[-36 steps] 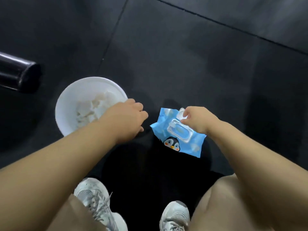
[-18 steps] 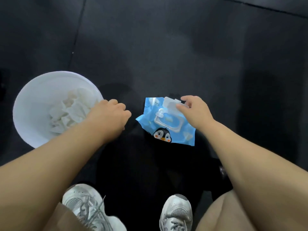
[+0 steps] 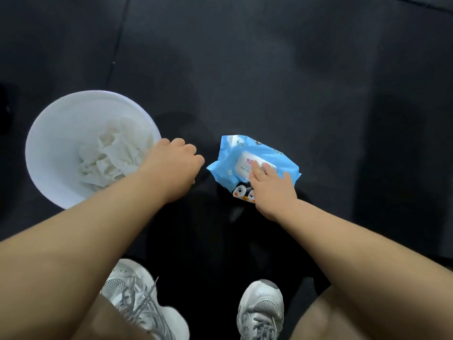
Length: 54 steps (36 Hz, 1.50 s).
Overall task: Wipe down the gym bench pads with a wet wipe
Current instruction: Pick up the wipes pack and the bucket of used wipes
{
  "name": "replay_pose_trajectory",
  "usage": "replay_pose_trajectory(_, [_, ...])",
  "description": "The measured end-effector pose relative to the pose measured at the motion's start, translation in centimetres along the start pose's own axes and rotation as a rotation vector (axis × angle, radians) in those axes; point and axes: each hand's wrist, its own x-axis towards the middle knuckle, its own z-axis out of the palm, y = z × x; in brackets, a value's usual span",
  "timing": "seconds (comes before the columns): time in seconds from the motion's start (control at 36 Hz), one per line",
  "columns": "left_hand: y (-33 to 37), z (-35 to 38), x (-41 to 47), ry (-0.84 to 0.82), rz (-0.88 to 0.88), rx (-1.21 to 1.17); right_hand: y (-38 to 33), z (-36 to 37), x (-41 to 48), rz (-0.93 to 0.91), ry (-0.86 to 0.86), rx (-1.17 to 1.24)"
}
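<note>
A blue wet wipe pack [image 3: 224, 168] with a penguin print lies on the black rubber floor. Its white flip lid [image 3: 245, 158] is down. My right hand [image 3: 272, 190] rests flat on the pack, with its fingertips pressing the lid. My left hand [image 3: 171, 165] is a closed fist just left of the pack, beside the bowl. A small white sliver of a wet wipe [image 3: 193, 182] shows under its fingers; the rest is hidden. No bench pad is in view.
A white bowl [image 3: 49, 133] holding several crumpled white wipes [image 3: 115, 153] stands on the floor at the left. My two grey sneakers [image 3: 139, 300] [image 3: 261, 307] and bare knees fill the bottom. Dark floor mats spread all around.
The pack's lid was held up by my right hand and is now shut, with the fingers flat on it. My left fist stayed beside the bowl. The view tilted down.
</note>
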Motion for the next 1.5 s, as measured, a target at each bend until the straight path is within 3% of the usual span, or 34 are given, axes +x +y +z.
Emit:
replay_pose_trajectory(0.06, [0.1, 0.3, -0.4, 0.027, -0.003, -0.011, -0.1, -0.5, 0.2, 0.002, 0.123, -0.024])
replay_pose_trajectory(0.11, [0.0, 0.9, -0.9, 0.164, 0.034, -0.039, 0.1, -1.3, 0.5, 0.022, 0.239, 0.000])
replay_pose_trajectory(0.22, [0.0, 1.2, -1.7, 0.275, 0.018, -0.074, 1.7, -1.9, 1.9, 0.152, 0.331, 0.108])
replay_pose_trajectory(0.36, [0.6, 2.0, -3.0, 0.400, -0.064, -0.086, 3.9, -2.2, 2.7, 0.323, 0.072, 0.476])
replay_pose_trajectory(0.58, [0.4, 3.9, -4.1, 0.569, -0.200, 0.000, 3.4, -3.0, 1.7, 0.448, -0.123, 0.709])
replay_pose_trajectory(0.75, [-0.4, 6.3, -5.9, 0.678, -0.259, -0.081, 1.1, -5.5, 0.1, 0.358, -0.045, 0.662])
replay_pose_trajectory(0.97, [-0.2, 6.7, -5.8, 0.513, -0.355, 0.015, -2.8, -8.7, -0.7, 0.175, 0.082, 0.359])
replay_pose_trajectory(1.19, [-0.3, 5.7, -4.3, 0.346, -0.372, -0.004, -2.3, -8.6, -1.1, 0.212, 0.015, 0.436])
replay_pose_trajectory(1.36, [-0.1, 5.3, -4.4, 0.380, -0.399, 0.031, -2.8, -8.9, -0.9, 0.190, 0.040, 0.410])
replay_pose_trajectory(1.5, [0.8, 3.9, -5.3, 0.141, -0.438, -0.097, -3.2, -9.0, -1.1, 0.178, 0.021, 0.382])
